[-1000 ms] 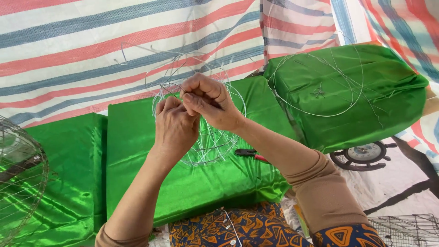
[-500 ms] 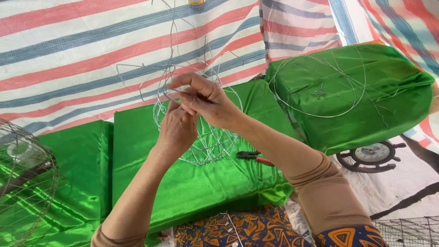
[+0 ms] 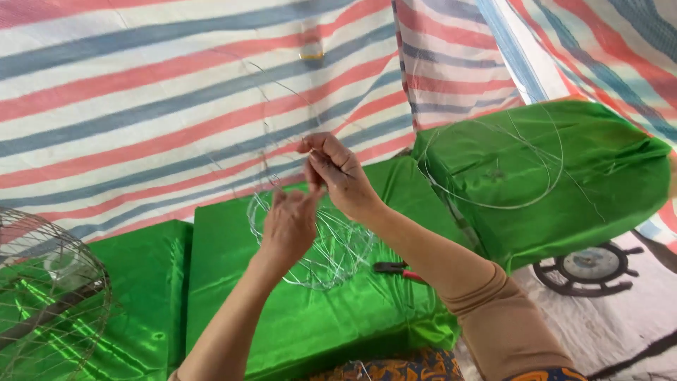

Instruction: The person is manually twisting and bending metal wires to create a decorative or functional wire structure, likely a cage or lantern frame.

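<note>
My left hand [image 3: 290, 224] and my right hand [image 3: 338, 173] are raised together over a green satin-covered block [image 3: 233, 310]. Both pinch thin silvery wire that belongs to a rounded wire frame [image 3: 317, 247] held between them. A long loose strand of wire [image 3: 271, 106] arcs upward from my fingers. My right fingertips sit just above the left fingertips on the same strand. Small red-handled pliers [image 3: 398, 269] lie on the green block just under my right forearm.
A second green-covered block [image 3: 606, 183] at the right carries a large wire hoop [image 3: 493, 166]. A round wire cage [image 3: 42, 296] stands at the far left. A dark wheel-shaped object [image 3: 585, 267] lies on the floor. A striped tarp [image 3: 141, 106] hangs behind.
Both hands have risen slightly and shifted with the wire frame; the right fingers now sit higher above the left. The view has tilted, bringing the wire cage further in at left.
</note>
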